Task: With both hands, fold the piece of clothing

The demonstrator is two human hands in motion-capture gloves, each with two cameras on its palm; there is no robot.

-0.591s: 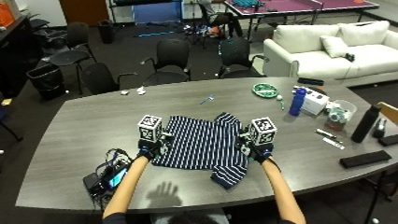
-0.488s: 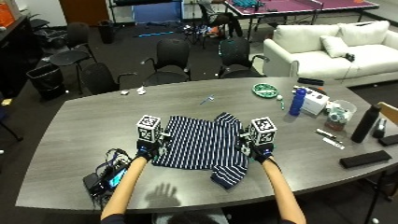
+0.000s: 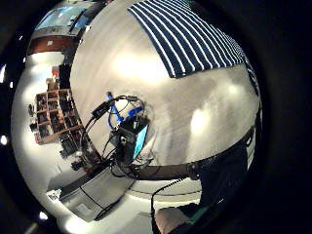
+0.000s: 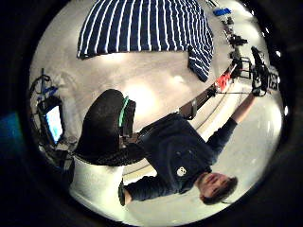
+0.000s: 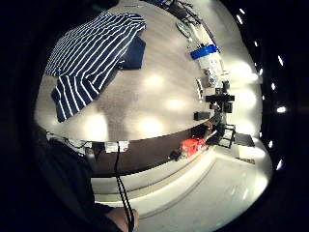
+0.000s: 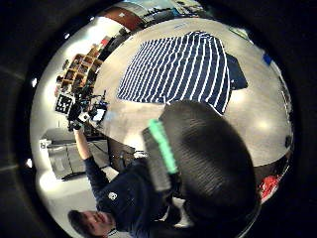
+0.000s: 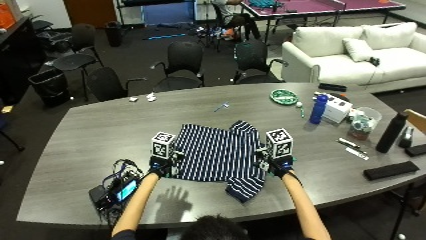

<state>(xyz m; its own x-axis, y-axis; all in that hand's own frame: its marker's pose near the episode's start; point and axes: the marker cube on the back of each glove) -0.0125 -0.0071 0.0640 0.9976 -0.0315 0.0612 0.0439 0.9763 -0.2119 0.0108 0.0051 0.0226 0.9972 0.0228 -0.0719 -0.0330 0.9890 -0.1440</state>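
We are in an office-like room with chairs and a sofa behind a long grey bench [image 7: 86,145]. On it, just in front of us, lies the striped shirt [image 7: 219,152], dark blue with white stripes, spread mostly flat; one sleeve [image 7: 244,186] trails toward the near edge at our right, and the far edge is bunched near the collar.

Our left hand [image 7: 160,167] sits at the shirt's left near corner and our right hand [image 7: 276,165] at its right side. From the outside view both appear to be at the cloth edge, but the fingers are hidden, so we cannot tell whether either hand is closed on fabric. The palm views show the shirt lying on the bench below each palm, with no cloth seen caught in a hand.

Judgement: the fold is at its start, with the shirt not yet doubled over. To do this step well, we should take matching points on the two sides, lift them together and level, and carry them across so the edges meet squarely. The loose sleeve should be tucked in first, or it will spoil the outline. The device with cables [image 7: 116,190] by our left hand could snag the cloth.
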